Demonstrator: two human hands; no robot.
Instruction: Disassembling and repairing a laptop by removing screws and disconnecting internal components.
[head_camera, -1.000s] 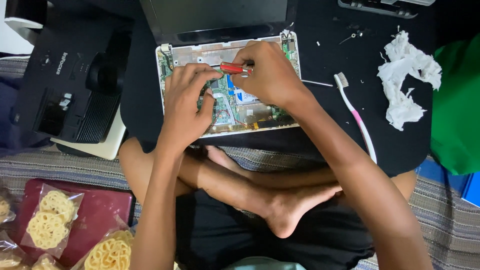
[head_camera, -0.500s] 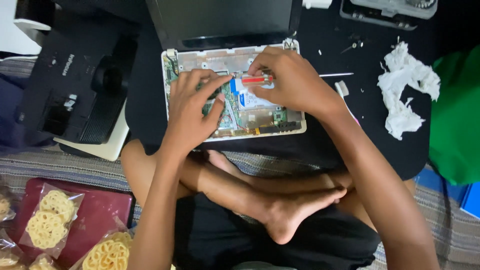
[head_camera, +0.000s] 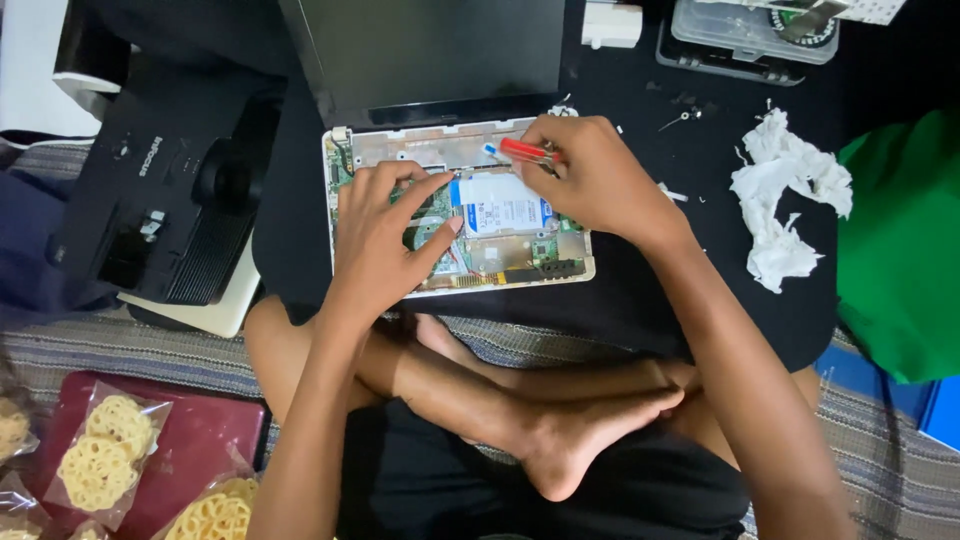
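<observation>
Red-handled screwdriver: pinched in right hand, shifted right since a second ago.
Left hand: fingers spread, pressing board, holding nothing.
Opened laptop: centre of black table.

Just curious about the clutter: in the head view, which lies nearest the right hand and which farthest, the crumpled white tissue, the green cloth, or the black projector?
From the right hand:
1. Crumpled white tissue, just to its right.
2. Green cloth, far right edge.
3. Black projector, far left.
</observation>
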